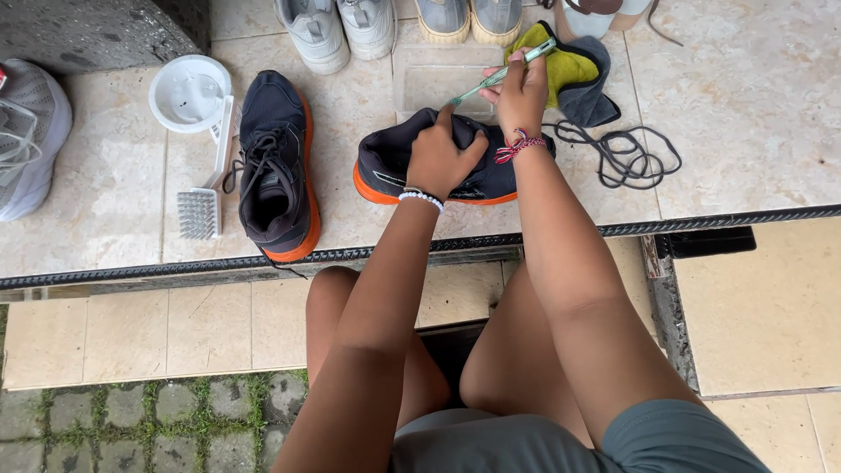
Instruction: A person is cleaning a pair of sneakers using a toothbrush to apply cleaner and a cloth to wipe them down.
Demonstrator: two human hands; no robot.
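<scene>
Dark fabric with an orange sole marks the shoe that is held on its side on the tiled step, close to the step's front edge. In the head view, the only one, the left hand is pressed down on the shoe's upper, fingers spread and curled over it. A white bead bracelet is worn on that wrist.

The right hand is raised just behind the shoe and is closed around a green toothbrush, whose head is pointed left toward a clear tub; whether bristles touch the shoe cannot quite be made out. A red and white string band is tied at that wrist.

A yellow cloth on a grey cloth is seen behind the right hand. Loose dark laces are piled to the right of the shoe.

The second shoe is stood upright left of the first, its toe at the front edge. Further left, a white scrub brush and a white round lid are laid. Pale sneakers are lined along the back edge, and a grey sneaker is cut off at the left edge. Bare knees are seen below the step.
</scene>
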